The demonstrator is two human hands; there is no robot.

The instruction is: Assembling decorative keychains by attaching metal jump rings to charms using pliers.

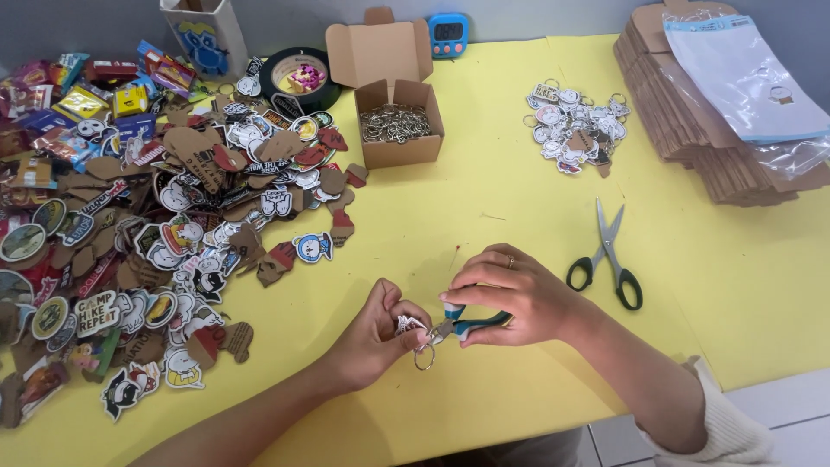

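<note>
Two bare forearms, left hand (376,333) unadorned, right hand (510,298) wearing a thin ring on one finger, cream knitted sleeve (726,428) pushed up right arm.

An open brown cardboard box (399,121) sat mid-table. Left of it lay colourful snack packets (78,95); behind it, a blue digital timer (448,35); far right, clear plastic bags (748,78).

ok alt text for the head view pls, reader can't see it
Over a yellow table, the left hand pinches a small charm and key ring while the right hand grips teal pliers on it. A sticker pile lies left, a box of rings behind, scissors right.
</note>
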